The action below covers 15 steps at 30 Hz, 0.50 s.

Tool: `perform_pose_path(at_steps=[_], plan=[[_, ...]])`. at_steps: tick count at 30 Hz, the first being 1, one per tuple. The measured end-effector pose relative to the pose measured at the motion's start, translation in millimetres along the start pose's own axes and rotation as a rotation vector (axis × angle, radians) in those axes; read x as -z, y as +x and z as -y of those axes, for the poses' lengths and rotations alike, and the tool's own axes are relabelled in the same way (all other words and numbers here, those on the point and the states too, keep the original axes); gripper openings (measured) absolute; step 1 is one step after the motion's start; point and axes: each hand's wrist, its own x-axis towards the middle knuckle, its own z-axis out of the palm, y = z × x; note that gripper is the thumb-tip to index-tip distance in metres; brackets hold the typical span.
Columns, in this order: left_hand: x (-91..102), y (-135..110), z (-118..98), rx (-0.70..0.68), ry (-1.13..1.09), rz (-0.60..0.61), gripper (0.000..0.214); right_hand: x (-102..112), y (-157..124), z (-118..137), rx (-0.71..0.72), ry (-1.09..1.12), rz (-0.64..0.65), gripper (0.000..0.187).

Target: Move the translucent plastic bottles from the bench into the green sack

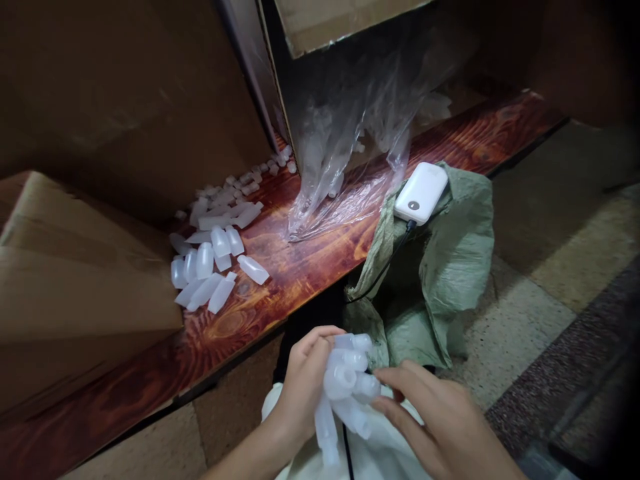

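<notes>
My left hand [306,373] is closed around a bunch of small translucent white plastic bottles [341,379], held above my lap with most of their necks pointing right. At the right side of the bunch, my right hand [430,407] has its thumb and forefinger on the end of one bottle [367,387]. Its other fingers are curled and partly hidden. More bottles of the same kind [205,260] lie in a loose pile on the wooden bench, beside the cardboard box at left.
Small white plastic pieces [245,180] are scattered farther back on the wooden bench [300,273]. A clear plastic bag [345,173] with white items spills from an open carton. A white power bank [421,193] with a black cable rests on a green sack [463,247]. Cardboard boxes [90,260] stand left.
</notes>
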Motion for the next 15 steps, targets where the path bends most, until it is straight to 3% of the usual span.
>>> perform_pose_path(at_steps=[3, 7, 11, 15], plan=[[1.4, 2, -1, -0.005, -0.009, -0.005, 0.03, 1, 2, 1, -0.015, 0.002, -0.06, 0.02], [3.2, 3, -5, -0.033, -0.043, 0.007, 0.032, -3, 6, 4, 0.048, -0.019, 0.045, 0.02], [2.5, 2, -10, -0.135, -0.029, -0.012, 0.031, -12, 12, 8, 0.084, -0.108, -0.094, 0.02], [-1.2, 3, -12, -0.169, -0.077, -0.001, 0.031, -14, 17, 13, 0.082, -0.038, -0.184, 0.015]])
